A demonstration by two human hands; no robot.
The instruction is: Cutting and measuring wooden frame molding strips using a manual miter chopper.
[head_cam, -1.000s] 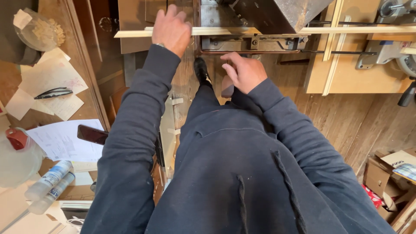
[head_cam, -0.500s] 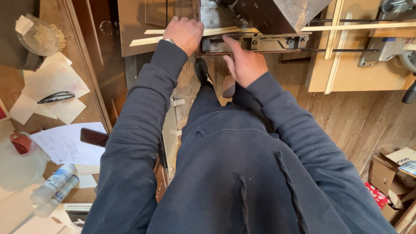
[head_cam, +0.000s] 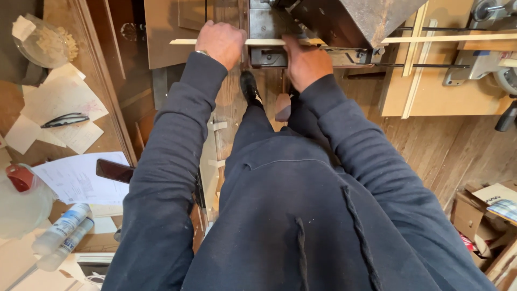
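A long thin pale wooden strip (head_cam: 258, 41) lies across the front of a dark metal machine (head_cam: 344, 21). My left hand (head_cam: 219, 42) is closed over the strip left of the machine. My right hand (head_cam: 306, 60) presses fingers on the strip at the machine's front edge. The strip's far part (head_cam: 447, 37) runs out to the right behind the machine. Both arms wear dark blue sleeves. My black shoe (head_cam: 249, 86) stands on the wooden floor below.
A workbench on the left holds papers (head_cam: 59, 102), black glasses (head_cam: 64, 119), a dark phone (head_cam: 114, 171), two glue bottles (head_cam: 62, 234) and a clear jug with a red cap (head_cam: 21, 199). A wooden board with slats (head_cam: 431, 86) and a cardboard box (head_cam: 484, 215) stand right.
Both hands and the strip have come lower in view. My right hand rose from below the strip onto it at the machine's front.
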